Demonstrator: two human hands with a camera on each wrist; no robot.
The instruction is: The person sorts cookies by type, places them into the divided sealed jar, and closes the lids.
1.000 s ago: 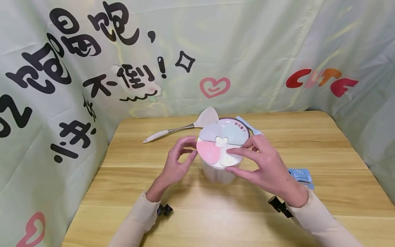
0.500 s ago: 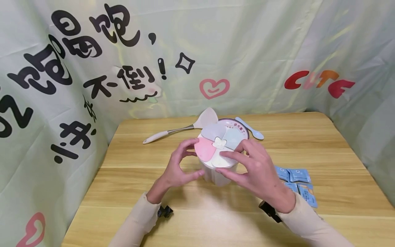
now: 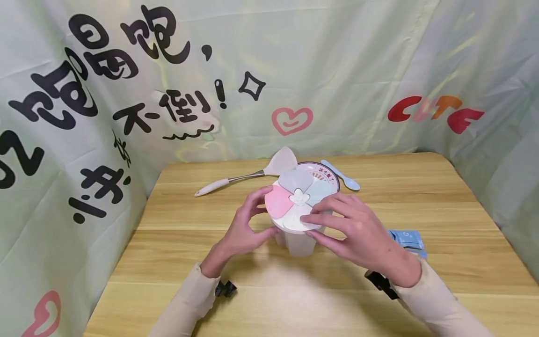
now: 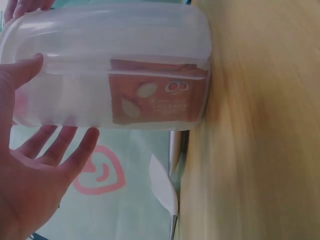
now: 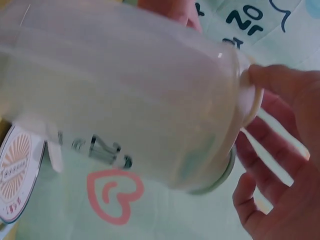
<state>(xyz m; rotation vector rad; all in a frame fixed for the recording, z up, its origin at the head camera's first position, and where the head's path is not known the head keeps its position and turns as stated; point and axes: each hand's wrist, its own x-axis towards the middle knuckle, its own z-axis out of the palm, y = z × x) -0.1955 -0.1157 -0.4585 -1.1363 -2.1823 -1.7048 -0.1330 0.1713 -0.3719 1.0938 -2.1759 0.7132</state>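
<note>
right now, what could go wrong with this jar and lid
The jar might tip or turn, since the left hand holds it near the top. Sliding back, it could bump the plate behind it. The right hand, at the lid, may brush the blue packets by its wrist.

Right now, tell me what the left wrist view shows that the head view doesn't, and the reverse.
Only the left wrist view: a reddish packet, seen through the container.
Only the head view: CUTE lettering and the white centrepiece of the lid.
Both: that container, the spatula, a pink heart on the curtain and the left hand.
</note>
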